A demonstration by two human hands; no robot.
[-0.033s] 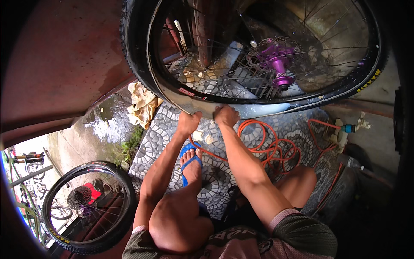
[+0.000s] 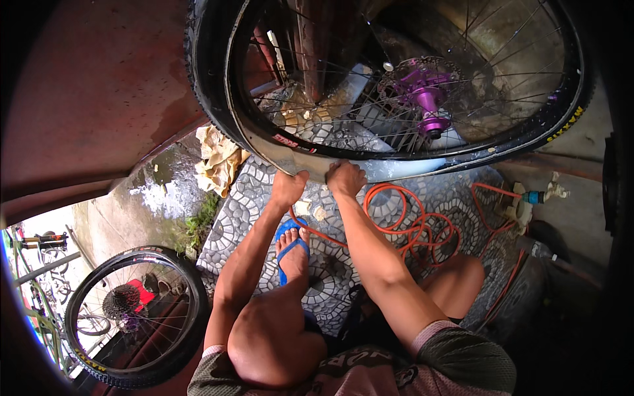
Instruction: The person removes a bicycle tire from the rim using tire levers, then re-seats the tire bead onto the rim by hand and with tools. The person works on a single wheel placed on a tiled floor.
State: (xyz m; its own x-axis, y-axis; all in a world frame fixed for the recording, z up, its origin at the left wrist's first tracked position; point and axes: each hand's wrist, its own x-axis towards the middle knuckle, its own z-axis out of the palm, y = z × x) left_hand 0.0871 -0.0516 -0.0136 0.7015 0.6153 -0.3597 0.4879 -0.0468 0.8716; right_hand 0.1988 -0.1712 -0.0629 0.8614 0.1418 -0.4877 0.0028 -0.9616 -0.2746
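A large bicycle wheel with a purple hub [image 2: 428,105] fills the top of the head view. Its black tyre [image 2: 210,86] is pulled off the rim along the near side, baring a grey inner wall wet with pale liquid. My left hand [image 2: 289,189] is closed around the loose tyre edge. Just right of it, my right hand [image 2: 346,179] also grips this edge, with its knuckles upward. A gap separates the two hands. The fingertips are partly hidden by the tyre.
A second wheel [image 2: 198,310] leans at lower left. An orange hose [image 2: 413,231] lies coiled on the pebble-mosaic floor [image 2: 244,218]. Crumpled tan paper or cloth [image 2: 216,158] sits at left, beside a reddish panel [image 2: 86,86]. At right is a teal hose fitting [image 2: 533,197].
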